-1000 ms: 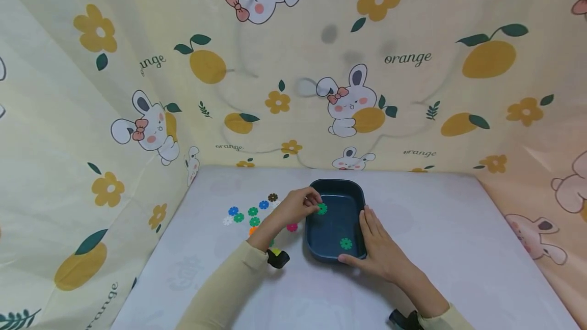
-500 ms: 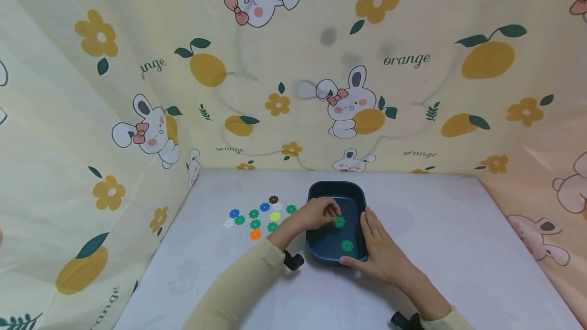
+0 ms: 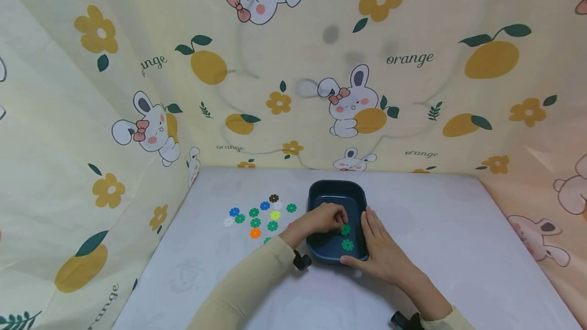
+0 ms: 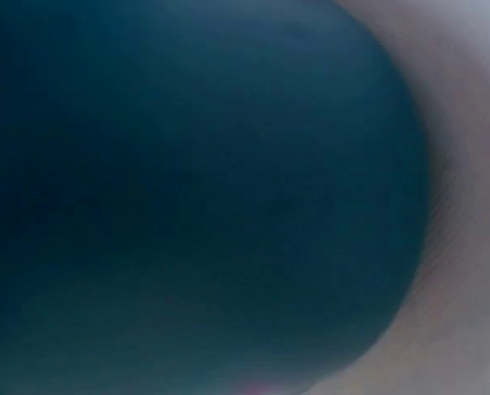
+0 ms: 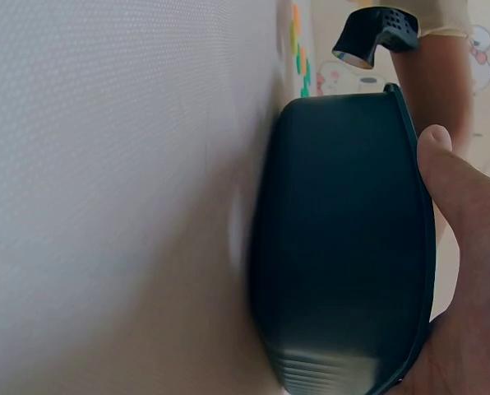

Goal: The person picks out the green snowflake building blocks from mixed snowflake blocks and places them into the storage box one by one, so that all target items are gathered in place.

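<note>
Inside the dark tray (image 3: 338, 189), the left hand (image 3: 326, 217) seems to pinch a green disc (image 3: 346, 230) by its edge, near another green disc (image 3: 347, 245). The right hand (image 3: 386, 256) braces the tray, fingers straight along its wall, thumb on the near rim. Best to keep the pinch light and the disc low, clear of its neighbour, with the tray held steady. Against half a second ago, the pinched disc sits closer to the other; the right hand is unmoved.

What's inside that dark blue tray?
One green flower piece lies near the close end; another green one is at the fingertips of the left hand. Whatever that hand covers can't be seen.
</note>
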`<control>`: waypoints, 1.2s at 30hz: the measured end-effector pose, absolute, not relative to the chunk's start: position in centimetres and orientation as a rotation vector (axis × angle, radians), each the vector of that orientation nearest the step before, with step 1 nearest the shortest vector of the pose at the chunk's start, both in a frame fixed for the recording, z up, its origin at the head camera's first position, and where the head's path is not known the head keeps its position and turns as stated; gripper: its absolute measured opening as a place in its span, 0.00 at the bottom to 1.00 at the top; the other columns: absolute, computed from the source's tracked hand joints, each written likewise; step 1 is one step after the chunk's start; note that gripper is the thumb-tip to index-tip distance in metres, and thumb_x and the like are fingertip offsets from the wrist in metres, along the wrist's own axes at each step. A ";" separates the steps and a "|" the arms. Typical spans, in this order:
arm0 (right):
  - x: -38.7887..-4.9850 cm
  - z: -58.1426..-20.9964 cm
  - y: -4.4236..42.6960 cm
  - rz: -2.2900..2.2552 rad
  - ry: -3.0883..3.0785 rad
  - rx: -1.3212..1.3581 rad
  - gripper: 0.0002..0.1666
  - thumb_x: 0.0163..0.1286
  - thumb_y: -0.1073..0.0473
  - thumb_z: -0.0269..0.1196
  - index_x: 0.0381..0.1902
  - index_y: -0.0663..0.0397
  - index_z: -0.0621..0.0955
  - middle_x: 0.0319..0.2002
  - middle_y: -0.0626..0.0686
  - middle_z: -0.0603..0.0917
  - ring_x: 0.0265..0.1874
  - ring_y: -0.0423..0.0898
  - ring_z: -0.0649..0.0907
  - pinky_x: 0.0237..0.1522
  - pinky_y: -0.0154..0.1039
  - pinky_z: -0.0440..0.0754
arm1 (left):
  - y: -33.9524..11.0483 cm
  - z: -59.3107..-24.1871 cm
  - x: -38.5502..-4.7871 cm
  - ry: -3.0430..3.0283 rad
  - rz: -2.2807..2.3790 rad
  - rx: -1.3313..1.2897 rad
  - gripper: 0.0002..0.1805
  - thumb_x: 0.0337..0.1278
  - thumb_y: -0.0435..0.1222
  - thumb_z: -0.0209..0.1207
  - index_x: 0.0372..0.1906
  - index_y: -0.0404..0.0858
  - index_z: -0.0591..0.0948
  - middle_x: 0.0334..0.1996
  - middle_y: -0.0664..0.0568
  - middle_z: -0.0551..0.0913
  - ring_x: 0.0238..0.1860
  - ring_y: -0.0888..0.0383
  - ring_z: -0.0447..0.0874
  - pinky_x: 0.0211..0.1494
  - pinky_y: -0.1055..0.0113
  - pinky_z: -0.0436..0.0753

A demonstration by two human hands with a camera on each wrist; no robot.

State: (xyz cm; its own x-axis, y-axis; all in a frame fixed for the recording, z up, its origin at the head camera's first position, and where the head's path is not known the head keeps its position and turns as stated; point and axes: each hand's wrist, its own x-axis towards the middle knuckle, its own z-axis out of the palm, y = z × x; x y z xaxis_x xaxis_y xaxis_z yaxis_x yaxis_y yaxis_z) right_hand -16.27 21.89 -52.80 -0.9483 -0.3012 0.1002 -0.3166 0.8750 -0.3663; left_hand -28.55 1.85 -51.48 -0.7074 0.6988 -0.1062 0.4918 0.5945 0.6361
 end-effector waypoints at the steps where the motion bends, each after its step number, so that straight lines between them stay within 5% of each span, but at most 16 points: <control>1: -16.3 -52.8 21.9 0.597 -3.003 0.495 0.79 0.62 0.16 0.65 0.83 0.74 0.51 0.85 0.70 0.46 0.84 0.68 0.50 0.80 0.66 0.58 | 1.9 -51.6 -28.5 2.482 0.828 0.965 0.08 0.69 0.26 0.66 0.48 0.38 0.87 0.36 0.56 0.86 0.34 0.68 0.81 0.39 0.77 0.80; 19: -16.3 -53.1 21.8 0.600 -3.005 0.497 0.80 0.62 0.16 0.65 0.84 0.73 0.51 0.86 0.70 0.46 0.85 0.68 0.50 0.80 0.65 0.58 | 1.5 -51.8 -28.1 2.548 0.875 0.979 0.05 0.72 0.30 0.66 0.47 0.40 0.85 0.37 0.57 0.86 0.34 0.68 0.79 0.38 0.77 0.79; 36: -16.4 -53.0 21.9 0.613 -3.011 0.470 0.81 0.60 0.15 0.65 0.84 0.72 0.50 0.86 0.69 0.45 0.85 0.66 0.49 0.80 0.65 0.58 | -7.1 -48.2 -31.1 2.655 1.140 0.750 0.07 0.78 0.41 0.64 0.51 0.44 0.85 0.46 0.53 0.87 0.44 0.57 0.84 0.50 0.63 0.85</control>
